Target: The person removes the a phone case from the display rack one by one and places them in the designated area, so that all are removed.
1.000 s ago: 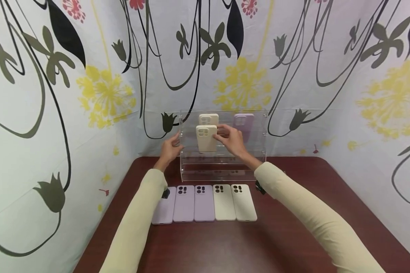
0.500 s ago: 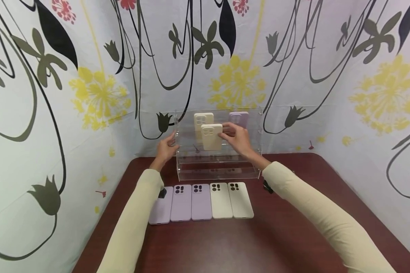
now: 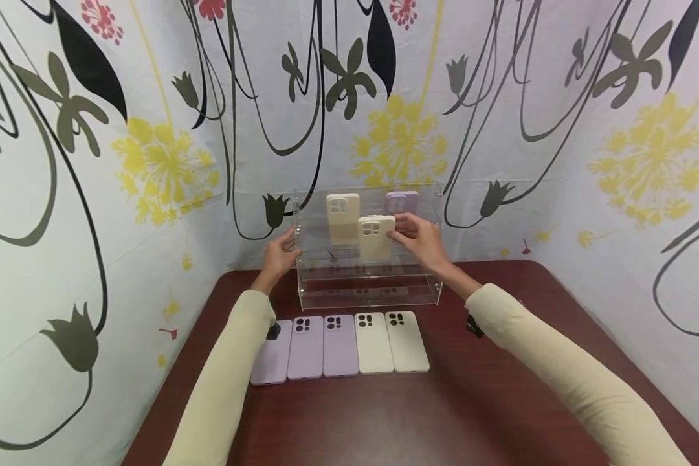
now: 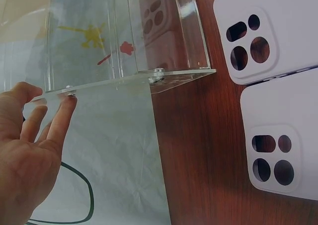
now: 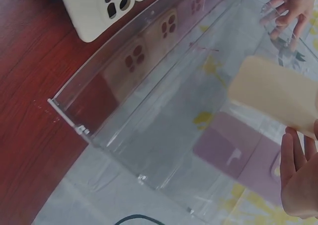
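My right hand (image 3: 425, 244) pinches a cream phone case (image 3: 375, 243) by its right edge and holds it upright before a clear acrylic stand (image 3: 369, 301). In the right wrist view the held case (image 5: 271, 91) shows its plain inner side. My left hand (image 3: 279, 259) touches the stand's left side panel; fingertips (image 4: 67, 106) meet that panel in the left wrist view. On the stand's upper shelf stand another cream case (image 3: 342, 220) and, to its right, a lilac case (image 3: 402, 202), partly covered by my right hand.
Before the stand, a row of phone cases lies on the dark red table (image 3: 349, 421): lilac cases (image 3: 305, 349) at left, cream cases (image 3: 408, 343) at right. My left sleeve partly covers the leftmost. A flower-patterned cloth (image 3: 349, 142) hangs behind and at both sides.
My right hand has moved to the right along the stand with the cream case, away from the shelved cream case. My left hand stays at the stand's side. The view has shifted slightly.
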Demonstrator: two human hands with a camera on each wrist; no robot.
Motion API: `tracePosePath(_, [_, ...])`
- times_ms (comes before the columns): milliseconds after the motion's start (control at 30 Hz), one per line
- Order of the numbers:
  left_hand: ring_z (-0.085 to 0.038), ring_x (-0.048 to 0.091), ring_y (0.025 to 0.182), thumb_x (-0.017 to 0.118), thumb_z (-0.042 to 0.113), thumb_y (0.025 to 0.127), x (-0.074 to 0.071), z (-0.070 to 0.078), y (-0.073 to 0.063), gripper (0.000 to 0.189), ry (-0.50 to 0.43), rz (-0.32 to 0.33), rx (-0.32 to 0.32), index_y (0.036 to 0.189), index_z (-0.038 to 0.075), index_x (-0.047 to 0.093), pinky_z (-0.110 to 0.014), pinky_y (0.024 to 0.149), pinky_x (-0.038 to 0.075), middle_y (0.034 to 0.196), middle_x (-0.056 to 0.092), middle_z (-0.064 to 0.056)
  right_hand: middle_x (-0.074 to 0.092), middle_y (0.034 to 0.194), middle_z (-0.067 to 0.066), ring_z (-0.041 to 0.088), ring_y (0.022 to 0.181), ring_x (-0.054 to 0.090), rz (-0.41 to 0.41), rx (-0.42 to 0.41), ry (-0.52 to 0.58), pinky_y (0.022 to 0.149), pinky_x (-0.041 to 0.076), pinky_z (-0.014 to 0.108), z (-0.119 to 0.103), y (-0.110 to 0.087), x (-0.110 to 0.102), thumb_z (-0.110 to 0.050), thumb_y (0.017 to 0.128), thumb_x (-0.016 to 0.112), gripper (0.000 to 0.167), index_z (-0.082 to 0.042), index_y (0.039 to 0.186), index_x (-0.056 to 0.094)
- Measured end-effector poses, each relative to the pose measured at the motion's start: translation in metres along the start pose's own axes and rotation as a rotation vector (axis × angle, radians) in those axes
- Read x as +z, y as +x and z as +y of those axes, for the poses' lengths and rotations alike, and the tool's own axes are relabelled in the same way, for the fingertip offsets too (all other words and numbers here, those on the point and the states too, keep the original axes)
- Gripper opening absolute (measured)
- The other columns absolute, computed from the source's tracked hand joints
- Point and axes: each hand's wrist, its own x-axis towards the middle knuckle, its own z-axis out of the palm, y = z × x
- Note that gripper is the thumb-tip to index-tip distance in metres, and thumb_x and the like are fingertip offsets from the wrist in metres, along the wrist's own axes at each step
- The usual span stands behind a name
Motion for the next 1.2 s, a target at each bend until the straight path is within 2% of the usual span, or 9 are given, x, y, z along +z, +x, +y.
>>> tracePosePath(200, [-0.038,0.067,0.119,0.065,-0.003,0.096,-0.002,0.003,-0.003,0.068,0.005,-0.018,-0.014,0.157,0.019,0.046,-0.031,0.077,0.065,0.143,0.057,-0.026,0.074,0.116,0.025,0.038,0.105,0.074,-0.007,0.013,-0.006,0.090,0.062,0.044,0.006,-0.011,-0.013,-0.007,0.092,0.079,0.036,0.002,0.126,0.068])
tracePosePath(267, [-0.039,0.068,0.118,0.065,-0.003,0.096,-0.002,0.002,-0.003,0.068,0.001,-0.018,-0.016,0.157,0.019,0.047,-0.030,0.076,0.065,0.143,0.057,-0.026,0.073,0.116,0.026,0.039,0.105,0.074,-0.007,0.019,-0.007,0.090,0.062,0.044,0.010,-0.015,-0.016,-0.007,0.092,0.079,0.038,0.003,0.127,0.067])
tracePosePath(433, [-0.040,0.068,0.116,0.066,-0.006,0.094,-0.001,0.000,-0.001,0.068,-0.014,-0.004,-0.007,0.155,0.016,0.048,-0.023,0.073,0.064,0.139,0.059,-0.029,0.074,0.116,0.025,0.039,0.099,0.076,-0.009,0.035,-0.063,0.081,0.065,0.045,0.021,-0.028,-0.026,-0.009,0.093,0.080,0.045,-0.003,0.135,0.065])
tracePosePath(567, [-0.040,0.068,0.116,0.066,-0.007,0.094,-0.001,0.000,0.000,0.068,-0.015,0.006,0.000,0.155,0.015,0.048,-0.020,0.073,0.062,0.139,0.059,-0.028,0.074,0.115,0.025,0.038,0.097,0.076,-0.010,0.032,-0.087,0.065,0.065,0.036,0.030,-0.038,-0.034,-0.009,0.092,0.081,0.052,-0.009,0.140,0.064])
tracePosePath(667, [-0.039,0.069,0.114,0.066,-0.006,0.094,-0.001,0.000,0.000,0.067,-0.009,0.004,0.000,0.155,0.016,0.048,-0.020,0.073,0.062,0.139,0.060,-0.027,0.074,0.115,0.026,0.039,0.098,0.076,-0.016,0.027,-0.094,0.061,0.063,0.028,0.038,-0.046,-0.040,-0.007,0.090,0.082,0.055,-0.009,0.142,0.063])
tracePosePath(767, [-0.039,0.068,0.115,0.065,-0.006,0.095,-0.001,0.001,-0.001,0.066,-0.009,-0.005,0.000,0.155,0.016,0.048,-0.022,0.075,0.063,0.139,0.060,-0.027,0.073,0.116,0.027,0.040,0.100,0.075,-0.035,0.043,-0.103,0.066,0.064,0.027,0.046,-0.052,-0.044,-0.004,0.090,0.082,0.056,-0.006,0.142,0.062])
tracePosePath(900, [-0.039,0.069,0.115,0.065,-0.005,0.095,-0.001,0.001,-0.001,0.067,-0.005,-0.006,-0.015,0.156,0.017,0.047,-0.026,0.077,0.064,0.140,0.059,-0.027,0.073,0.118,0.027,0.040,0.102,0.075,-0.077,0.085,-0.099,0.072,0.066,0.034,0.055,-0.059,-0.050,-0.003,0.090,0.081,0.055,-0.006,0.142,0.062])
tracePosePath(1000, [-0.038,0.070,0.113,0.066,-0.004,0.095,-0.001,0.001,0.000,0.068,0.002,-0.002,-0.027,0.156,0.019,0.048,-0.028,0.078,0.064,0.140,0.060,-0.025,0.073,0.116,0.026,0.039,0.101,0.075,-0.102,0.107,-0.120,0.071,0.066,0.037,0.061,-0.063,-0.056,-0.005,0.091,0.081,0.055,-0.007,0.142,0.062])
tracePosePath(1200, [-0.036,0.071,0.112,0.066,-0.005,0.095,-0.001,0.001,0.000,0.067,-0.014,-0.003,-0.026,0.155,0.020,0.049,-0.027,0.077,0.064,0.139,0.061,-0.025,0.074,0.113,0.026,0.040,0.095,0.076,-0.131,0.158,-0.131,0.070,0.066,0.036,0.071,-0.072,-0.066,-0.005,0.092,0.080,0.055,-0.008,0.144,0.061])
